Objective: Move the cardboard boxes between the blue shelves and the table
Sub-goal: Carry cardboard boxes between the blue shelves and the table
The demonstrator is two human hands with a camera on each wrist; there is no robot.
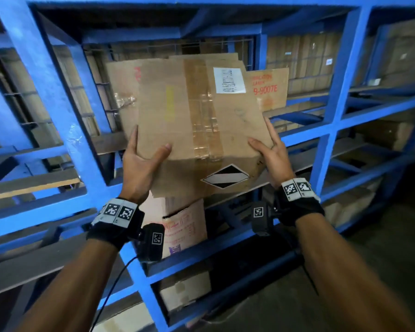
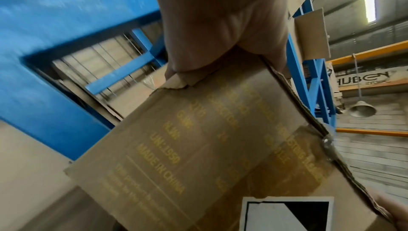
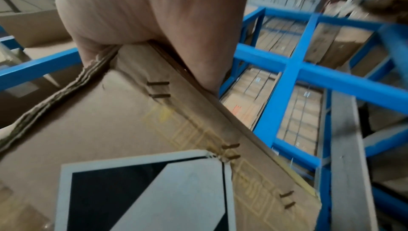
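Note:
A worn cardboard box [image 1: 197, 121], taped down the middle, with a white label and a black-and-white diamond sticker, is tilted in front of the blue shelves [image 1: 58, 97]. My left hand [image 1: 141, 161] grips its lower left corner, thumb on top. At the lower right corner my right hand [image 1: 271, 154] holds it the same way. The left wrist view shows the box [image 2: 220, 147] side with yellow print under my left hand [image 2: 220, 25]. In the right wrist view my right hand [image 3: 154, 16] clamps the box [image 3: 110, 121] edge.
More cardboard boxes stand behind it on the shelf [image 1: 268, 88] and one on the level below [image 1: 185, 226]. Blue uprights [image 1: 336, 97] and wooden shelf boards [image 1: 31, 183] frame the bay on both sides. Dark floor [image 1: 393, 236] lies at lower right.

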